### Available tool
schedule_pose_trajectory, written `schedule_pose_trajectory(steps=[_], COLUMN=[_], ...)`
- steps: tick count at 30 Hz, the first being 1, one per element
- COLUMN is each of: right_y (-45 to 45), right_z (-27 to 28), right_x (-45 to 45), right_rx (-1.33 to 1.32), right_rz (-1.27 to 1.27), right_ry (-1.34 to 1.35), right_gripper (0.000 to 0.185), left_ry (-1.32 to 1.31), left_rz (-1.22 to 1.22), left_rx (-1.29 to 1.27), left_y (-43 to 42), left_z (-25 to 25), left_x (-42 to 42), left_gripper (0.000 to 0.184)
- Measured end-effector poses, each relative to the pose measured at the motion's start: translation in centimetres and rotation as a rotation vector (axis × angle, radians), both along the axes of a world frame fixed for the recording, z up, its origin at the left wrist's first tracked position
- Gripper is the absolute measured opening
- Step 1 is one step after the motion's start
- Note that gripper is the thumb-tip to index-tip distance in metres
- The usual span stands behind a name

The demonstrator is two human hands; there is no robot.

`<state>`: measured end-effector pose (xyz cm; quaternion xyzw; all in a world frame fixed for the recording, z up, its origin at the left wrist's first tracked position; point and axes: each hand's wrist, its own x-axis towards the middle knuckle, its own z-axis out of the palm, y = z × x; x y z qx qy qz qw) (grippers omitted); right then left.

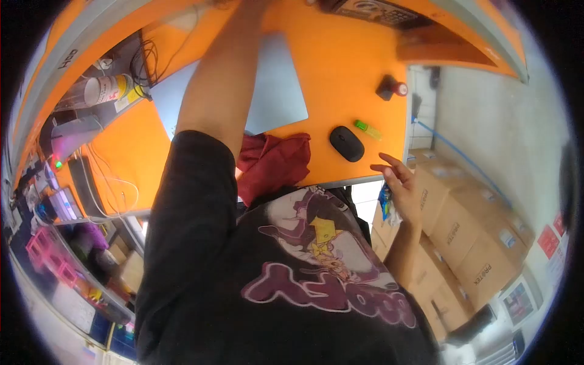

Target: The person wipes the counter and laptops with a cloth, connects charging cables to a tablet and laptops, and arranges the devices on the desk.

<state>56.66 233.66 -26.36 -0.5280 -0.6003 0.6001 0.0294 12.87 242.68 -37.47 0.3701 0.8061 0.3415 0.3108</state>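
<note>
My left arm stretches over a closed silver laptop toward the far side of the orange desk, and the hand itself lies beyond the top edge of the view. At the desk's front right edge, my right hand has its index finger and thumb extended. A crumpled blue and clear plastic wrapper is held against its palm by the other fingers. Closest to this hand on the desk are a black computer mouse and a small green-capped item. A dark red cloth lies at the laptop's front edge.
A black stamp-like object with a red top stands at the desk's right. Stacked cardboard boxes fill the floor to the right. A clear jar, cables and a black power strip are on the left. A calculator-like device sits at the back.
</note>
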Motion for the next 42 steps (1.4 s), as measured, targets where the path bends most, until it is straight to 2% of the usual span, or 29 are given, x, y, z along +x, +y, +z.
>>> schedule_pose_trajectory(steps=[5,10,12,14,15,16,17,18,19,20,21,23,24,25,26,28,29,31,32,34,37,39,42], right_y=[-0.3,3.4,6.3,8.7,9.7,10.8,11.6,12.2,12.8,13.3,13.8,15.1,15.3,15.6,15.7,16.2,16.2,15.8,15.7,16.0,16.0,16.5,14.6], right_z=[-1.0,-2.0,-4.4,-6.1,-6.8,-7.5,-8.0,-8.4,-8.8,-9.3,-10.1,-9.7,-9.6,-9.2,-9.5,-10.1,-9.9,-9.7,-10.0,-10.7,-9.7,-11.3,-9.7], right_x=[3.9,1.8,0.4,-2.4,-3.9,-5.4,-6.6,-7.6,-8.5,-9.4,-9.9,-11.8,-12.8,-14.0,-14.7,-16.0,-16.5,-17.4,-17.8,-18.7,-20.6,-22.4,-26.4], right_rx=[-0.022,0.265,0.452,0.756,0.758,0.74,0.724,0.734,0.747,0.761,0.826,0.856,0.868,0.809,0.814,0.715,0.69,0.71,0.72,0.742,0.772,0.77,0.836], right_rz=[-0.174,-0.132,-0.14,-0.101,-0.109,-0.078,-0.043,-0.042,0.026,0.097,0.164,0.29,0.404,0.416,0.445,0.485,0.519,0.558,0.556,0.581,0.678,0.582,0.534], right_ry=[-0.09,-0.201,-0.17,-0.231,-0.22,-0.333,-0.445,-0.435,-0.458,-0.48,-0.436,-0.406,-0.398,-0.345,-0.332,-0.171,-0.093,-0.109,-0.133,-0.085,-0.174,-0.095,0.04], right_gripper=[0.044,0.047,0.055,0.061,0.061,0.06,0.059,0.059,0.054,0.049,0.044,0.043,0.042,0.04,0.04,0.037,0.036,0.036,0.036,0.036,0.039,0.041,0.04], left_ry=[0.176,0.235,0.233,0.195,0.159,0.105,-0.094,-0.124,-0.119,-0.137,-0.147,-0.155,-0.282,-0.349,-0.297,-0.271,-0.272,-0.322,-0.325,-0.354,-0.255,-0.279,-0.332], left_rz=[0.046,0.16,0.238,0.329,0.358,0.382,0.399,0.474,0.483,0.546,0.584,0.566,0.6,0.627,0.599,0.497,0.533,0.388,0.416,0.323,0.307,0.331,0.403], left_rx=[0.014,0.121,0.241,0.486,0.626,0.737,0.512,0.403,0.529,0.318,0.231,0.263,0.238,0.208,0.199,0.222,0.23,0.19,0.2,0.129,0.239,0.255,0.288], left_y=[0.9,0.8,0.0,-1.5,-2.7,-4.8,-8.2,-11.0,-13.5,-16.3,-18.7,-23.5,-25.1,-26.1,-26.8,-26.7,-25.8,-22.9,-21.5,-19.1,-17.0,-16.8,-17.8], left_z=[-1.3,-1.3,-0.8,0.3,0.7,1.4,2.8,6.1,5.5,6.4,7.2,5.4,4.9,4.9,4.1,3.1,3.5,4.7,5.5,7.0,8.0,8.6,8.0], left_x=[0.1,-0.2,-0.3,0.2,0.8,2.0,3.6,6.4,7.8,9.4,11.1,13.7,15.0,16.0,16.9,18.0,18.4,18.6,18.5,17.9,17.5,16.9,16.4], left_gripper=[0.047,0.046,0.046,0.046,0.046,0.046,0.051,0.042,0.042,0.044,0.045,0.042,0.038,0.036,0.035,0.035,0.035,0.034,0.034,0.038,0.036,0.035,0.032])
